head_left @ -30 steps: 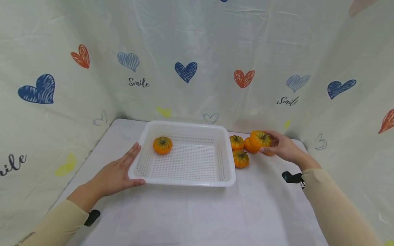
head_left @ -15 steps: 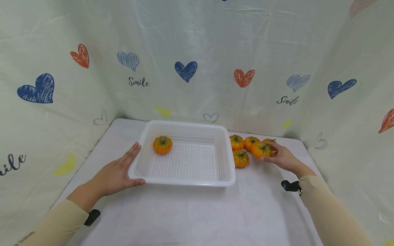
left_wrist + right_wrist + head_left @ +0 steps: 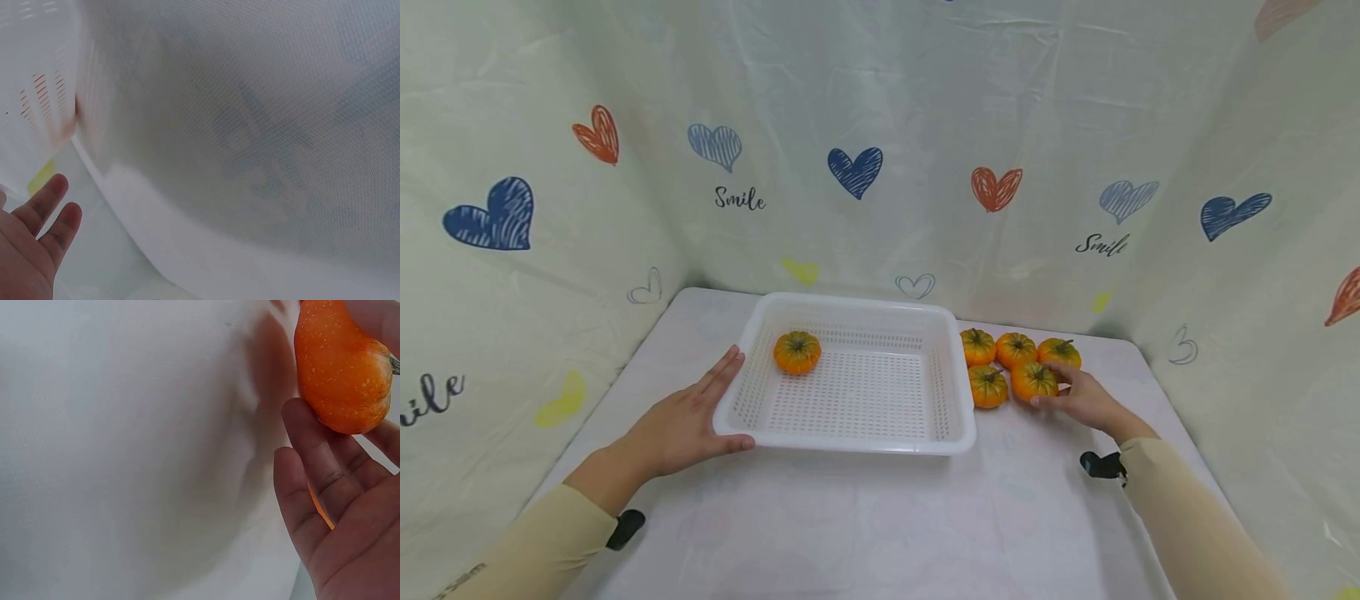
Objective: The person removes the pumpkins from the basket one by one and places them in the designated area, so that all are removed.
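Observation:
With fingers and thumb round its sides, my right hand (image 3: 1082,398) holds a small orange pumpkin (image 3: 1033,382) at the near side of the group, low over or on the table. The right wrist view has the same pumpkin (image 3: 344,369) between the thumb and fingers. My left hand (image 3: 681,425) rests against the left side of a white perforated plastic basket (image 3: 850,444), its fingers straight along the rim and thumb at the near corner. One pumpkin (image 3: 797,353) sits inside the basket, towards the left. In the left wrist view, that hand's fingers (image 3: 59,234) are extended beside the basket wall (image 3: 37,94).
Beside the basket's right wall lie more pumpkins: a back-left one (image 3: 977,347), a back-middle one (image 3: 1016,350), a back-right one (image 3: 1060,353) and a near-left one (image 3: 988,387). A white cloth covers the table (image 3: 880,525). A heart-printed curtain (image 3: 925,125) hangs behind and at both sides.
My right hand has brought the held pumpkin down and nearer, from above the back row to the front of the group. The back pumpkins now show fully. My left hand and the basket stay put.

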Demonstrator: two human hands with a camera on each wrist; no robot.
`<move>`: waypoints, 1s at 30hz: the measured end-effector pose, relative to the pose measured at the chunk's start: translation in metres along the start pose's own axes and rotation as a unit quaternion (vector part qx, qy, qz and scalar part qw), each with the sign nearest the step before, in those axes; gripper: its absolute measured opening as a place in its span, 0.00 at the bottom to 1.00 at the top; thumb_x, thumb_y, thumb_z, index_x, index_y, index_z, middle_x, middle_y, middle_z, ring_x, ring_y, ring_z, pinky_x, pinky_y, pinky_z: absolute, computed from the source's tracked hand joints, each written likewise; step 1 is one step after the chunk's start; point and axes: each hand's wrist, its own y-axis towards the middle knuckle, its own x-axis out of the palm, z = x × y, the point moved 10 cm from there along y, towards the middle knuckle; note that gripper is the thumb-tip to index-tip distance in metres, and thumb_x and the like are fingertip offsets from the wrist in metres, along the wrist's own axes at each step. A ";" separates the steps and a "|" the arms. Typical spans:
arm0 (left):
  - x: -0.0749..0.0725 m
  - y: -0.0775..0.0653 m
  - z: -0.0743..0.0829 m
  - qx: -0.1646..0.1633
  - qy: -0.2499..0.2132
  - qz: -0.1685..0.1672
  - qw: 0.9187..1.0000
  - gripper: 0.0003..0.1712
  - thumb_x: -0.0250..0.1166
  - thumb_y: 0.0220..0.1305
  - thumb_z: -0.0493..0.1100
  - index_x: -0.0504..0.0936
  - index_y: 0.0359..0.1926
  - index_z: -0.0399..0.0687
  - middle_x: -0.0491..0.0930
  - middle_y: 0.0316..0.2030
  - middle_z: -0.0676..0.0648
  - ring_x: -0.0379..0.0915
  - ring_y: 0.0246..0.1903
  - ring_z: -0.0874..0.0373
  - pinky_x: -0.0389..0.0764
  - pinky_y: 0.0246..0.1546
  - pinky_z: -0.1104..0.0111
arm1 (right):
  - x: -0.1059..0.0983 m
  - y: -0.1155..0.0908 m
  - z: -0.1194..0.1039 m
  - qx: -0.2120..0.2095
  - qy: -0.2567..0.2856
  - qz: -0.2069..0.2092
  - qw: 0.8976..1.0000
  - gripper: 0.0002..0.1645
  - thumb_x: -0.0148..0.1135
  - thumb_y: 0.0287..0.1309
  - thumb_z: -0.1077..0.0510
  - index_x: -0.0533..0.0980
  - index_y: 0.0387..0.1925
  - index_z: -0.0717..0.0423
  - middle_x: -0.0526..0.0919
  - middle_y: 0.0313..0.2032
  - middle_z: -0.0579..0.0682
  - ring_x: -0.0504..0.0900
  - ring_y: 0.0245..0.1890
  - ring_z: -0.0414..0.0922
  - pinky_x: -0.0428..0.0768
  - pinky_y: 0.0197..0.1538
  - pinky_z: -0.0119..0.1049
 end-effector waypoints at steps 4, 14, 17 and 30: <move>0.001 0.000 -0.001 -0.002 0.001 -0.001 1.000 0.69 0.62 0.55 0.77 0.35 0.80 0.48 0.35 0.79 0.46 0.64 0.64 0.34 0.72 0.57 0.42 | 0.004 0.001 0.004 0.004 0.000 -0.002 1.000 0.63 0.71 0.52 0.31 0.55 0.73 0.67 0.65 0.66 0.70 0.73 0.54 0.62 0.76 0.56 0.57; 0.000 0.000 0.000 -0.003 0.006 -0.001 1.000 0.69 0.61 0.55 0.78 0.35 0.80 0.48 0.35 0.79 0.46 0.65 0.64 0.34 0.72 0.57 0.42 | 0.011 0.004 0.005 -0.006 0.000 -0.005 1.000 0.59 0.71 0.52 0.33 0.58 0.73 0.62 0.66 0.65 0.71 0.74 0.53 0.62 0.76 0.55 0.57; 0.001 0.000 0.000 -0.004 0.007 -0.002 1.000 0.69 0.61 0.55 0.78 0.35 0.80 0.48 0.35 0.79 0.46 0.65 0.64 0.35 0.72 0.57 0.42 | 0.013 0.004 0.004 -0.009 0.001 -0.006 1.000 0.60 0.71 0.52 0.33 0.58 0.73 0.63 0.66 0.65 0.71 0.74 0.53 0.62 0.76 0.55 0.57; 0.001 0.000 0.000 -0.005 0.009 -0.002 1.000 0.70 0.60 0.54 0.79 0.34 0.80 0.49 0.34 0.79 0.47 0.65 0.64 0.34 0.72 0.57 0.42 | 0.015 0.005 0.002 -0.010 0.007 -0.004 1.000 0.60 0.72 0.51 0.34 0.58 0.72 0.64 0.67 0.64 0.70 0.74 0.53 0.61 0.77 0.54 0.56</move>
